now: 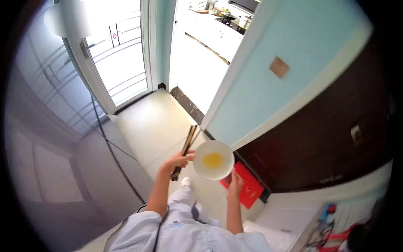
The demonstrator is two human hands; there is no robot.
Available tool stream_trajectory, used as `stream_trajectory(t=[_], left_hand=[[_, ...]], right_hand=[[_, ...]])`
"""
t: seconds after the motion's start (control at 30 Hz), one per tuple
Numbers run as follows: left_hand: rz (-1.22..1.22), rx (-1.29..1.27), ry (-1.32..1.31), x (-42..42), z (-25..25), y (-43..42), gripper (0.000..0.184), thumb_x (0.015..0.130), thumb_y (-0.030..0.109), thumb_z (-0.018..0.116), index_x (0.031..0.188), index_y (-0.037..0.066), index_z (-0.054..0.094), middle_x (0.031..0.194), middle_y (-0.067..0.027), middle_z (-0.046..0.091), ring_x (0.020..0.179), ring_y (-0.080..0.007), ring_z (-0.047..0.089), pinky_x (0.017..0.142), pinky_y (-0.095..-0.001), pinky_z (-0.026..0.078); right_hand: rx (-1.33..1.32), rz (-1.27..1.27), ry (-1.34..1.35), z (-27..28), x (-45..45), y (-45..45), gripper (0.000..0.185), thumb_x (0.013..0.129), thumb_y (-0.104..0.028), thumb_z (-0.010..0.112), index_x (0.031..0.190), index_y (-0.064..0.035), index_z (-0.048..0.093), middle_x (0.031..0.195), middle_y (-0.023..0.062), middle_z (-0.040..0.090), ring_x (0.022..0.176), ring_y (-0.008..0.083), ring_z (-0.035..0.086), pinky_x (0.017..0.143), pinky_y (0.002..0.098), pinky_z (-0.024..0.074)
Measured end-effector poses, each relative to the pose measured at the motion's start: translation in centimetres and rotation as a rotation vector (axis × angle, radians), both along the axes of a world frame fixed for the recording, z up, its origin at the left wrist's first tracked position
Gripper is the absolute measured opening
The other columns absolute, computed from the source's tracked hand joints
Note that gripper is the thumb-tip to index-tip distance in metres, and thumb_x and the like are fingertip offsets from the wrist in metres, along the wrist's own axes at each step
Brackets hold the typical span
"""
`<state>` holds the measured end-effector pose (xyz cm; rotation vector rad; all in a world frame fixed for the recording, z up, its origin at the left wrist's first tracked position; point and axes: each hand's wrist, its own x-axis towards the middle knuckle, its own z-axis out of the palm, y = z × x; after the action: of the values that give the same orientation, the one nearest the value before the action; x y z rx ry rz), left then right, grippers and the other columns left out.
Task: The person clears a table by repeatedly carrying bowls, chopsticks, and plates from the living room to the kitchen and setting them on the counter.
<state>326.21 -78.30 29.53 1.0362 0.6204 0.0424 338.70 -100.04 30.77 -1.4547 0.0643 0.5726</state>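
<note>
So we've got both hands busy here. Our left grip point(179, 161) is closed around a bunch of chopsticks point(189, 142), mostly dark, sticking out past both sides of the fist and slanting away from us up to the right. Can't tell exactly how many are in there. Our right grip point(235, 185) is clamped on the lower right edge of a white bowl point(224, 171), so the bowl sits just up and left of that hand, and right beside the left one. The left fingertips are up against its rim, or super close, hard to say which. There's a yellow patch point(213, 160) in the middle of the bowl, too small to make out what it is. Down on the floor point(140, 122), beyond and below the right grip, lies a red mat point(251, 189), partly covered by that hand, next to a dark brown door point(319, 130). Well ahead of both grips, through a doorway, we can see a white worktop point(214, 31) with a dark pan point(228, 16) and a pot point(244, 22) at its far right.
</note>
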Motion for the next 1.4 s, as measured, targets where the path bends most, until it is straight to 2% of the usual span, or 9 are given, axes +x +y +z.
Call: stream_trajectory(t=[0.13,0.33,0.47,0.5,0.67,0.77,1.13,1.27,1.4], left_hand=[[0.109,0.034,0.086,7.0,1.0,8.2,0.044,0.073,0.027,0.064,0.111,0.008,0.052,0.072,0.0024,0.053,0.045,-0.0027,0.032,0.042,-0.0176,0.029],[0.178,0.013,0.148,17.3,-0.6,24.0,0.043,0.072,0.025,0.065,0.111,0.010,0.054,0.052,0.0061,0.038,0.042,-0.0033,0.030,0.040,-0.0198,0.027],[0.177,0.086,0.270,24.4,0.1,36.9,0.049,0.072,0.024,0.066,0.114,0.005,0.048,0.064,0.0043,0.046,0.044,-0.0033,0.034,0.041,-0.0192,0.030],[0.235,0.086,0.248,26.3,1.0,40.1,0.050,0.072,0.025,0.066,0.114,0.005,0.049,0.060,0.0047,0.045,0.043,-0.0034,0.034,0.041,-0.0195,0.030],[0.307,0.184,0.323,35.0,4.3,55.5,0.052,0.072,0.026,0.066,0.116,0.005,0.048,0.055,0.0047,0.042,0.042,-0.0043,0.034,0.041,-0.0205,0.031],[0.255,0.283,0.304,41.2,5.3,65.1,0.050,0.072,0.026,0.066,0.115,0.006,0.050,0.052,0.0041,0.039,0.042,-0.0053,0.035,0.040,-0.0204,0.031],[-0.266,0.385,0.232,72.7,2.6,91.1,0.046,0.072,0.032,0.064,0.113,0.013,0.053,0.052,0.0053,0.038,0.043,-0.0060,0.038,0.040,-0.0204,0.032],[-0.324,0.404,0.235,85.3,1.1,99.0,0.042,0.073,0.035,0.063,0.111,0.018,0.056,0.056,0.0038,0.042,0.047,-0.0072,0.036,0.044,-0.0229,0.032],[-0.231,0.306,0.199,96.8,-2.6,109.8,0.046,0.073,0.036,0.063,0.114,0.017,0.053,0.059,0.0029,0.045,0.050,-0.0074,0.037,0.045,-0.0236,0.034]], right_hand=[[-0.022,0.147,-0.022,1.3,9.7,10.3,0.028,0.084,-0.029,0.049,0.088,-0.0022,0.059,0.078,0.0050,0.061,0.066,0.0129,0.059,0.058,0.0264,0.0496],[-0.034,0.185,0.117,-0.7,21.2,27.6,0.027,0.085,-0.027,0.048,0.089,-0.0024,0.058,0.078,0.0048,0.061,0.064,0.0123,0.059,0.054,0.0248,0.0484],[0.002,0.240,0.230,-2.2,29.1,41.5,0.025,0.086,-0.028,0.046,0.088,-0.0053,0.057,0.078,0.0040,0.060,0.066,0.0118,0.058,0.053,0.0236,0.0469],[0.018,0.283,0.273,-2.4,31.1,45.0,0.029,0.086,-0.027,0.045,0.094,-0.0014,0.055,0.089,0.0072,0.060,0.080,0.0165,0.059,0.067,0.0303,0.0493],[0.165,0.387,0.336,-2.0,40.7,62.7,0.032,0.086,-0.027,0.043,0.101,0.0003,0.053,0.093,0.0081,0.059,0.083,0.0184,0.058,0.070,0.0317,0.0478],[0.196,0.266,0.396,-1.9,45.4,72.0,0.027,0.086,-0.031,0.042,0.096,-0.0095,0.054,0.087,0.0038,0.059,0.079,0.0150,0.055,0.066,0.0334,0.0445],[0.131,-0.228,0.366,-1.8,70.0,90.4,0.030,0.082,-0.029,0.048,0.098,-0.0046,0.054,0.089,0.0088,0.059,0.081,0.0194,0.058,0.065,0.0342,0.0483],[0.043,-0.182,0.321,-4.1,81.9,97.6,0.033,0.082,-0.034,0.048,0.103,-0.0087,0.051,0.093,0.0070,0.058,0.090,0.0202,0.055,0.073,0.0379,0.0460],[0.009,-0.131,0.269,-4.9,94.8,109.5,0.028,0.083,-0.027,0.047,0.098,-0.0028,0.054,0.087,0.0087,0.060,0.077,0.0189,0.060,0.062,0.0346,0.0512]])
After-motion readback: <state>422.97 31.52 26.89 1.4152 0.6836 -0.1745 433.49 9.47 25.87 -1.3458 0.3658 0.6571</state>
